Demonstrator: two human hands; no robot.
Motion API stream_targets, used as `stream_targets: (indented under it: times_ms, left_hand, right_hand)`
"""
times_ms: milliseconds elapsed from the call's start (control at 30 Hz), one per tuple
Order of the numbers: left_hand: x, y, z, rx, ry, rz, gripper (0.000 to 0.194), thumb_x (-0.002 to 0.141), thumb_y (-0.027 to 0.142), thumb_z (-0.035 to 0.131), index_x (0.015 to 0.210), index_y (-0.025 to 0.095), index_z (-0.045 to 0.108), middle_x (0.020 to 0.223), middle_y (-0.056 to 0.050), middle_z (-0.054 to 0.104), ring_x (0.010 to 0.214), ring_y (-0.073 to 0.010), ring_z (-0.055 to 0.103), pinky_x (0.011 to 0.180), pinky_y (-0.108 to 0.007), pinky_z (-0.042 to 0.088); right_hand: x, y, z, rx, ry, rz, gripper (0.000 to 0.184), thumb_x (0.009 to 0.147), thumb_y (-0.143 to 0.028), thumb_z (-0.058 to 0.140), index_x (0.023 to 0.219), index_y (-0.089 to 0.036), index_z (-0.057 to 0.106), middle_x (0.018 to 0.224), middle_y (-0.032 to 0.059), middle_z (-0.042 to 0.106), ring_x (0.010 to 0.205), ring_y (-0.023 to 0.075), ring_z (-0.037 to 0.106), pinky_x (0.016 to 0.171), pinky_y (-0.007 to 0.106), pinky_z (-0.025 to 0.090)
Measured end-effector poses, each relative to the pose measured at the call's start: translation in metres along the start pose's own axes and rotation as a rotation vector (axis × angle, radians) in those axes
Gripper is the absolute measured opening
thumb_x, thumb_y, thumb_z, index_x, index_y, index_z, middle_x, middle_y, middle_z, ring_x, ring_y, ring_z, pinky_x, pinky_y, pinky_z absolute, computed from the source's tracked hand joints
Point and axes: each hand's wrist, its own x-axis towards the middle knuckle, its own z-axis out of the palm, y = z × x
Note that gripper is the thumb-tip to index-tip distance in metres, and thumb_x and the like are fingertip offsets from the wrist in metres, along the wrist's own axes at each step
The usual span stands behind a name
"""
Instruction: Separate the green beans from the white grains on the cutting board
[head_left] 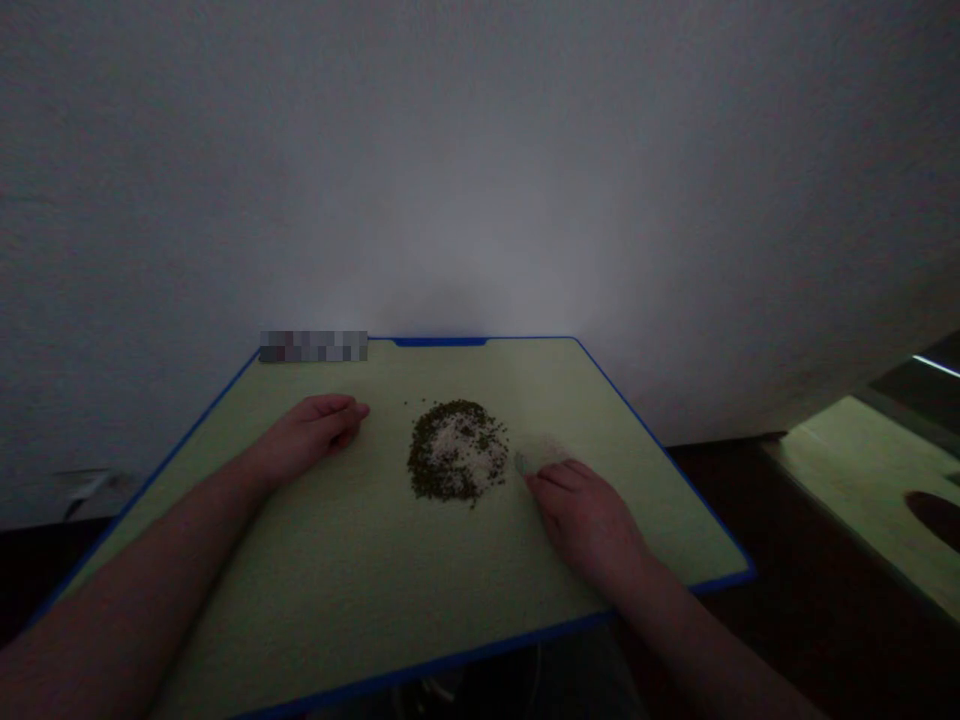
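A round heap of small dark green beans mixed with whitish grains lies in the middle of the pale yellow-green table. My left hand rests on the table to the left of the heap, its fingers curled closed and nothing seen in them. Just right of the heap, my right hand has its fingers pinched together. From its fingertips sticks out a small, pale greenish, see-through piece; its kind is too blurred to tell. Beyond the right knuckles shows a faint patch of small pale grains.
Blue edging runs round the table. A blurred-out strip sits at its far left corner. The grey wall stands right behind. At the far right is another light surface over a dark floor.
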Motion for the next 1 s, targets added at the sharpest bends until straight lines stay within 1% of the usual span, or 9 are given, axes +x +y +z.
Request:
stream_targets:
  times_ms: [100, 167, 233, 367, 467, 667, 867, 1000]
  left_hand:
    - [0.001, -0.002, 0.000, -0.003, 0.001, 0.017, 0.038, 0.076, 0.048, 0.047, 0.053, 0.018, 0.044, 0.047, 0.004, 0.039, 0.042, -0.0085, 0.034, 0.043, -0.023, 0.029]
    - [0.001, -0.003, 0.000, -0.002, -0.011, 0.025, 0.037, 0.076, 0.048, 0.047, 0.054, 0.018, 0.044, 0.047, 0.004, 0.040, 0.042, -0.0084, 0.034, 0.042, -0.023, 0.030]
    - [0.002, -0.003, 0.000, -0.013, -0.006, 0.021, 0.037, 0.076, 0.048, 0.047, 0.054, 0.018, 0.044, 0.047, 0.004, 0.040, 0.041, -0.0083, 0.034, 0.041, -0.023, 0.029]
    - [0.001, -0.002, 0.000, -0.019, 0.009, -0.001, 0.036, 0.075, 0.046, 0.049, 0.052, 0.019, 0.044, 0.045, 0.004, 0.040, 0.040, -0.0084, 0.033, 0.040, -0.023, 0.028]
    - [0.001, 0.000, 0.001, -0.026, 0.005, 0.007, 0.036, 0.075, 0.046, 0.049, 0.052, 0.018, 0.044, 0.046, 0.004, 0.040, 0.041, -0.0084, 0.034, 0.042, -0.023, 0.029]
    - [-0.001, 0.002, 0.002, -0.030, 0.020, -0.013, 0.034, 0.074, 0.045, 0.049, 0.053, 0.019, 0.044, 0.047, 0.004, 0.040, 0.042, -0.0088, 0.035, 0.042, -0.023, 0.029]
    - [-0.001, 0.001, 0.001, -0.007, 0.016, -0.022, 0.034, 0.073, 0.044, 0.049, 0.051, 0.019, 0.043, 0.045, 0.004, 0.040, 0.041, -0.0089, 0.033, 0.041, -0.024, 0.028]
    - [0.000, 0.000, 0.001, -0.010, 0.006, -0.011, 0.035, 0.076, 0.045, 0.047, 0.053, 0.019, 0.044, 0.046, 0.004, 0.039, 0.042, -0.0087, 0.033, 0.042, -0.024, 0.028]
  right_hand:
    - [0.000, 0.006, -0.004, 0.006, 0.059, 0.045, 0.025, 0.077, -0.008, 0.053, 0.097, -0.015, 0.065, 0.085, 0.0067, 0.066, 0.080, 0.0193, 0.055, 0.074, 0.031, 0.048]
    - [-0.004, 0.006, -0.007, 0.036, 0.103, 0.007, 0.025, 0.076, -0.008, 0.052, 0.097, -0.014, 0.065, 0.086, 0.0075, 0.066, 0.080, 0.0183, 0.055, 0.074, 0.030, 0.047]
    - [-0.008, 0.003, -0.010, 0.089, 0.112, -0.035, 0.024, 0.077, -0.008, 0.051, 0.095, -0.014, 0.066, 0.085, 0.0077, 0.066, 0.078, 0.0172, 0.056, 0.073, 0.030, 0.048]
    - [-0.012, -0.005, -0.010, 0.206, 0.090, -0.052, 0.023, 0.078, -0.009, 0.050, 0.094, -0.014, 0.066, 0.083, 0.0065, 0.066, 0.076, 0.0163, 0.056, 0.071, 0.029, 0.048]
    - [-0.011, -0.005, -0.007, 0.260, 0.083, -0.055, 0.024, 0.078, -0.009, 0.049, 0.095, -0.015, 0.066, 0.084, 0.0066, 0.065, 0.076, 0.0166, 0.056, 0.071, 0.031, 0.048]
    - [-0.008, -0.004, -0.007, 0.349, 0.059, -0.084, 0.026, 0.078, -0.009, 0.047, 0.096, -0.016, 0.065, 0.084, 0.0066, 0.065, 0.078, 0.0169, 0.056, 0.070, 0.032, 0.047]
    - [-0.018, -0.007, -0.012, 0.405, 0.024, -0.103, 0.027, 0.078, -0.007, 0.047, 0.097, -0.016, 0.064, 0.083, 0.0064, 0.064, 0.078, 0.0169, 0.055, 0.069, 0.032, 0.046]
    - [-0.023, -0.009, -0.011, 0.430, 0.009, -0.134, 0.030, 0.077, -0.007, 0.048, 0.102, -0.017, 0.062, 0.085, 0.0062, 0.064, 0.079, 0.0171, 0.054, 0.070, 0.032, 0.046]
